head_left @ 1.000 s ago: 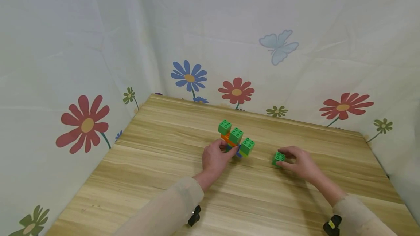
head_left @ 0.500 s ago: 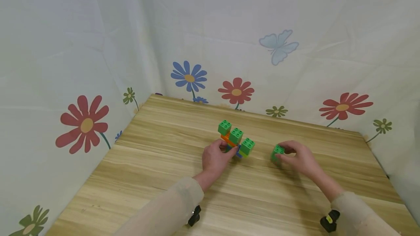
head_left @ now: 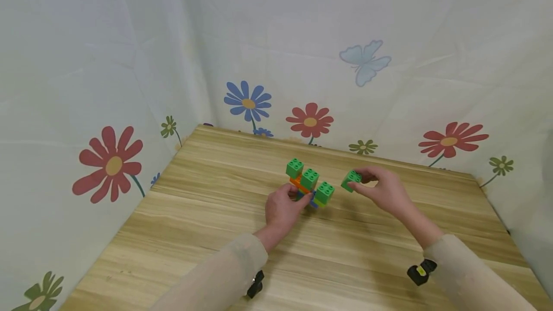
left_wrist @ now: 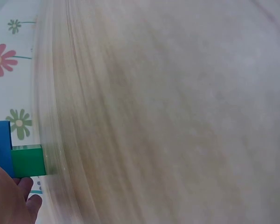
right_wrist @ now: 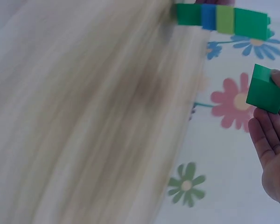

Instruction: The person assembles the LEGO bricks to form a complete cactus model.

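In the head view my left hand [head_left: 282, 209] grips a model of stacked toy building bricks by its side, thumb against a blue brick [head_left: 314, 202]. Three green bricks top the model, the middle green brick [head_left: 309, 179] next to an orange brick [head_left: 297, 183]. Seen from the left wrist, a green brick [left_wrist: 29, 161] sits against a blue brick [left_wrist: 3, 147], on the table side. To the model's right, my right hand [head_left: 388, 191] pinches a separate green brick [head_left: 350, 181] between thumb and fingers, off the table and apart from the model. Its studs show in the head view.
The wooden table [head_left: 207, 215] reaches to a white cloth backdrop [head_left: 276, 28] printed with flowers and a butterfly. Both wrists carry a black strapped device, such as the right wrist device [head_left: 421, 272].
My right hand has lifted the single green brick off the table and carried it up and left, nearer the model. The left hand and its model have stayed in place.
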Demonstrator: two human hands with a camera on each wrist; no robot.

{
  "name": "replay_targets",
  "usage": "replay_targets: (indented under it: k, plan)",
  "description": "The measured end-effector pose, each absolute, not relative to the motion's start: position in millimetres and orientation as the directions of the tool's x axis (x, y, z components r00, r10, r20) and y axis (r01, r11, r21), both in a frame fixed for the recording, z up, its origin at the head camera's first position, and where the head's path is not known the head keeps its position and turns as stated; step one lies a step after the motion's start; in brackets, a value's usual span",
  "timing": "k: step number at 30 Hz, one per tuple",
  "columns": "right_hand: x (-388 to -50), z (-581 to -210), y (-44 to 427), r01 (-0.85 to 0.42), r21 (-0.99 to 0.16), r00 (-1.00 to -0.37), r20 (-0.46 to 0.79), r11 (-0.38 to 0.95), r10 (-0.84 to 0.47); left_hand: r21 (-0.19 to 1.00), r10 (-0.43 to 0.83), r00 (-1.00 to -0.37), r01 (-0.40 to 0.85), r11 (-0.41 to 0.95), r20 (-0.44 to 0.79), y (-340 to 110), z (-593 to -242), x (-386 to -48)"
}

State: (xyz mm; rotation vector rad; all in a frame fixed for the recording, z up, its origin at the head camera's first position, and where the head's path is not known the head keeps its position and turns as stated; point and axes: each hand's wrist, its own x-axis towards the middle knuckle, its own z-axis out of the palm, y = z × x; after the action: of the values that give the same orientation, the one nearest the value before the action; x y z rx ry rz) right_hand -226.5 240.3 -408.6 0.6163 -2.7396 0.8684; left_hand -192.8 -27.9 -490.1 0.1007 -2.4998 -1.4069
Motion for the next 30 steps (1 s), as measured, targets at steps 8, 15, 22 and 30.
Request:
replay_targets:
  k: [8, 15, 22, 30]
  plan:
    - [-231.6, -386.3, 209.0, -0.457, -0.549, -0.888, 0.314, 0.700, -0.334, 0.851, -0.196, -0.963, 0.056, 0.522, 0.183, -27.8, -490.6, -194.3]
    - [-236.3, -374.9, 180.4, -0.500, -0.561, -0.866, 0.328, 0.660, -0.378, 0.853, -0.189, -0.965, 0.061, 0.518, 0.184, -27.9, -490.3, -194.4]
    - [-241.8, -371.0, 161.3, -0.519, -0.565, -0.854, 0.315, 0.641, -0.414, 0.854, -0.184, -0.962, 0.081, 0.513, 0.202, -28.3, -489.7, -193.5]
    - [-245.1, -372.2, 152.5, -0.541, -0.557, -0.840, 0.318, 0.630, -0.440, 0.853, -0.184, -0.962, 0.079, 0.515, 0.201, -27.7, -489.4, -193.7]
